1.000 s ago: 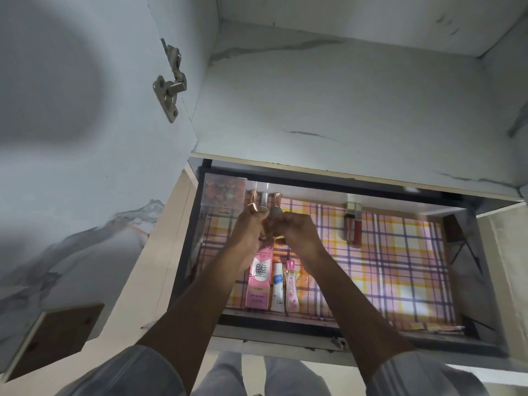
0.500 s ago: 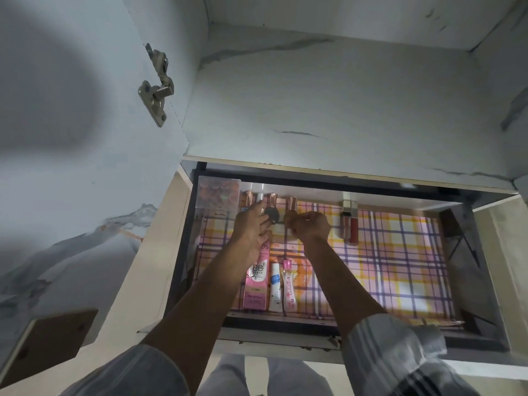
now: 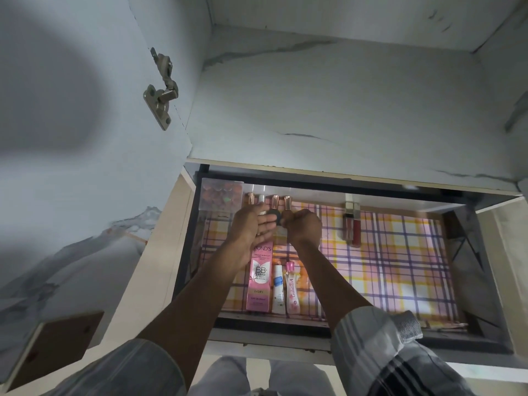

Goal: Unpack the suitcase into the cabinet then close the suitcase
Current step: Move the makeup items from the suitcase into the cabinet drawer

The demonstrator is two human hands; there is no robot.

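My left hand [image 3: 254, 227]: palm open and fingers spread, gripping nothing; it hovers over the back-left part of the drawer, just beside the small dark round item.
My right hand [image 3: 304, 227]: curled closed, fingertips pinching the small dark round item [image 3: 275, 219]; I cannot tell exactly what that item is.
Drawer [image 3: 343, 328]: pulled out of the cabinet, lined with a plaid sheet [image 3: 400, 267]; this is where the things are going.
At 11 o'clock in the drawer: a clear box [image 3: 221, 195] of pinkish-orange pieces, tucked in the back-left corner.
At 12 o'clock from my hands: a row of rose-gold capped bottles [image 3: 275, 201] standing along the back wall, just beyond my fingers.
At 6 o'clock from my hands: a pink BB cream box [image 3: 259, 278], a small white tube [image 3: 278, 290] and a pink Gulabari bottle [image 3: 291, 287], lying side by side near the front edge.
At 2 o'clock from my hands: two red lip gloss tubes [image 3: 352, 224], apart from the rest, against the back.
Suitcase: not in view, so I cannot say what it yet contains or whether it is open.
Done, as I judge it: several cosmetics already lie arranged in the drawer.
In hand: placing the round item near the bottle row.
Left, as I judge it: any remaining things to bring over, then closing the suitcase; the right half of the drawer holds plenty of free space.
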